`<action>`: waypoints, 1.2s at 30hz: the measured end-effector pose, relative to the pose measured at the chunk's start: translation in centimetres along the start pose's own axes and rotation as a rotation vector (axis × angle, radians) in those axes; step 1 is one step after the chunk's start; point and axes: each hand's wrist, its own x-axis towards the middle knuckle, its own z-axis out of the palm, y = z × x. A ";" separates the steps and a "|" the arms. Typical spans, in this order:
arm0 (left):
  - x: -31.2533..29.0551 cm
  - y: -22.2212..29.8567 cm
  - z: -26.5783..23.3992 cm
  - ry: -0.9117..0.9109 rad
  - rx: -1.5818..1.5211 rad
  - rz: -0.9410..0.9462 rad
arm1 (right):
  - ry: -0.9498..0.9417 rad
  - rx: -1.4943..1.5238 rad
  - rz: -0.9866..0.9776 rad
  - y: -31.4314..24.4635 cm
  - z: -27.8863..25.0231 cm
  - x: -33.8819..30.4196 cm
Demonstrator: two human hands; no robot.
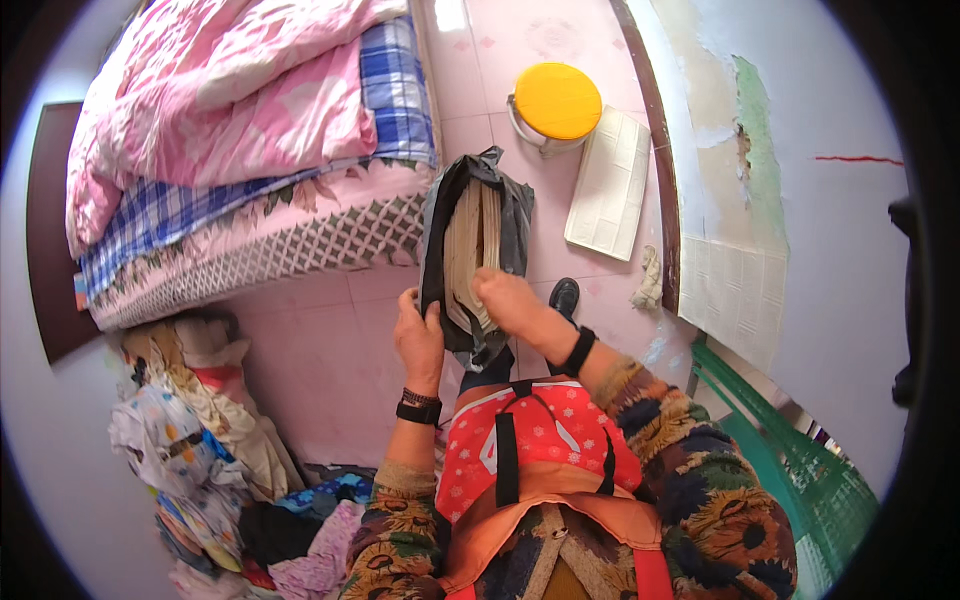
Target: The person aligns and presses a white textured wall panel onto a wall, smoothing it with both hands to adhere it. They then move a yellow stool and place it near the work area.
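A dark grey plastic bag [516,212] stands in front of me with its mouth spread open upward. Inside it sits a stack of cream-coloured sheets [463,232], set on edge with a gap down the middle; whether they are folded sheets or books I cannot tell. My left hand [418,338] grips the near left rim of the bag, thumb on the inner side. My right hand [508,302] reaches over the right side of the opening, its fingers curled against the sheets' edge. The lower part of the stack is hidden by the bag.
A bed [290,250] with a pink quilt [280,90] stands at far left. Heaped clothes [200,450] lie near left. Ahead right are a yellow-lidded bucket [557,100], a white embossed panel [608,185] and a crumpled cloth [648,278]. A green metal frame [790,460] stands near right, beside a peeling wall [730,150].
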 end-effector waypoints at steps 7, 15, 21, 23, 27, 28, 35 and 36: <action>-0.3 0.0 -1.6 0.178 0.023 0.062 | -0.067 -0.355 -0.080 3.0 2.9 1.6; -1.3 0.9 -3.2 0.132 -0.182 0.308 | -0.101 -0.636 -0.287 2.3 4.1 1.2; -0.5 -0.2 1.3 -0.374 -0.071 0.360 | -0.190 -0.484 -0.196 3.5 5.4 1.8; -0.2 -1.4 2.6 -0.377 0.008 0.283 | -0.194 -0.511 -0.224 4.1 5.4 2.0; -0.7 -3.6 3.6 -0.397 0.118 0.243 | -0.189 -0.483 -0.257 5.1 5.0 2.5; -0.8 -3.9 3.6 -0.373 0.126 0.265 | -0.203 -0.475 -0.243 5.2 4.9 2.7; -0.9 -4.4 3.2 -0.366 0.201 0.298 | -0.150 -0.477 -0.292 5.3 4.4 3.8; -1.0 -4.3 3.1 -0.388 0.233 0.303 | -0.130 -0.474 -0.312 5.3 4.3 3.8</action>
